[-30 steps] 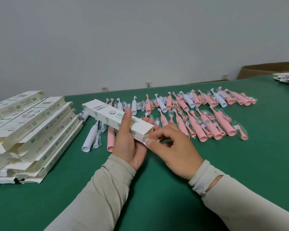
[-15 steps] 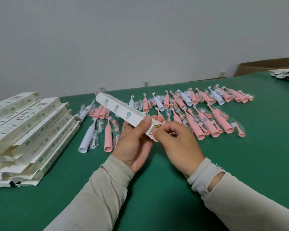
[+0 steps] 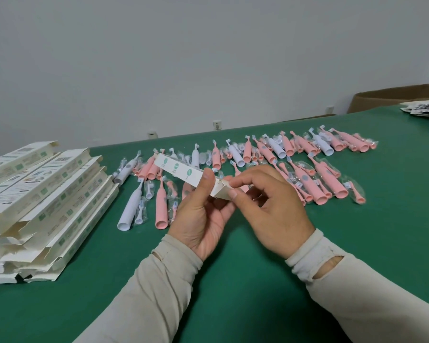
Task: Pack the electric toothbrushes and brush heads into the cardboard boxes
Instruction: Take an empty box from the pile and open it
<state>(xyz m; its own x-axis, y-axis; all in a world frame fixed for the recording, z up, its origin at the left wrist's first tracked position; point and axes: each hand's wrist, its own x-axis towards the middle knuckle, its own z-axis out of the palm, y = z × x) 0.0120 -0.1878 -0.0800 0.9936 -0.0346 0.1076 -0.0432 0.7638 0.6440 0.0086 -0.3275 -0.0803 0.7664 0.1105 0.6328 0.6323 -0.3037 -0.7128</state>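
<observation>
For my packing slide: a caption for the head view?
Left hand holds a box while right hand pinches its end flap.

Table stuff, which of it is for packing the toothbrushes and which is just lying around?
For the job:
box gripped by the left hand, right hand pinching its end flap
stack of boxes
pink and white toothbrushes
bagged brush heads

Lying about:
paper pile
brown carton
wall sockets
</observation>
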